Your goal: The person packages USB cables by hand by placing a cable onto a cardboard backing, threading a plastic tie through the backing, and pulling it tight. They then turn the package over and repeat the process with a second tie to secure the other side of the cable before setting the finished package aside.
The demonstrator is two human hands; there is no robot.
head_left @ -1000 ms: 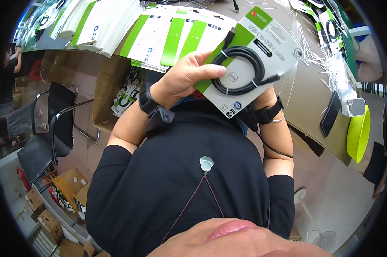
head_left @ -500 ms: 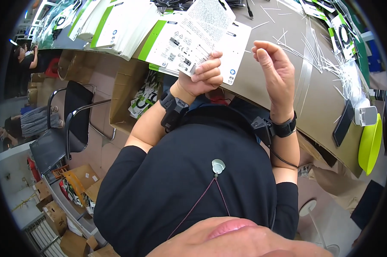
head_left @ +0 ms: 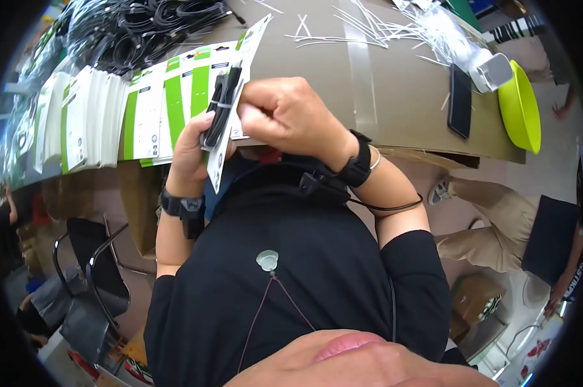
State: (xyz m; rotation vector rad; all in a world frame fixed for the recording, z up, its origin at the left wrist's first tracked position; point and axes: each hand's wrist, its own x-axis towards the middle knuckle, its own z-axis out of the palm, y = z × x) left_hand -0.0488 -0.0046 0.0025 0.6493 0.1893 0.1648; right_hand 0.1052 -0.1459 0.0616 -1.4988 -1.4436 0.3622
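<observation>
My left hand (head_left: 189,147) is closed on a white and green packaging card (head_left: 254,44), which it holds nearly on edge above the table's front edge. Against the card's left face lies a folded black cable (head_left: 222,103), bound round the middle with a pale twist tie; my left thumb presses on it. On the card's other side is my right hand (head_left: 294,117), its fingers curled in tight against the back. Whatever those fingertips pinch is hidden. Fanned cards (head_left: 175,103) lie just left of my hands.
Stacked white cards (head_left: 94,119) line the table's left front edge, with a heap of black cables (head_left: 140,35) behind. Loose white ties (head_left: 349,32) are scattered at the back. To the right are a phone (head_left: 459,100) and a yellow-green bowl (head_left: 518,106). Another person (head_left: 498,226) is at the right.
The held card has turned from its printed back to nearly edge-on, so the cable now shows. My right hand, raised and apart before, has come in and closed against the card. The view has shifted.
</observation>
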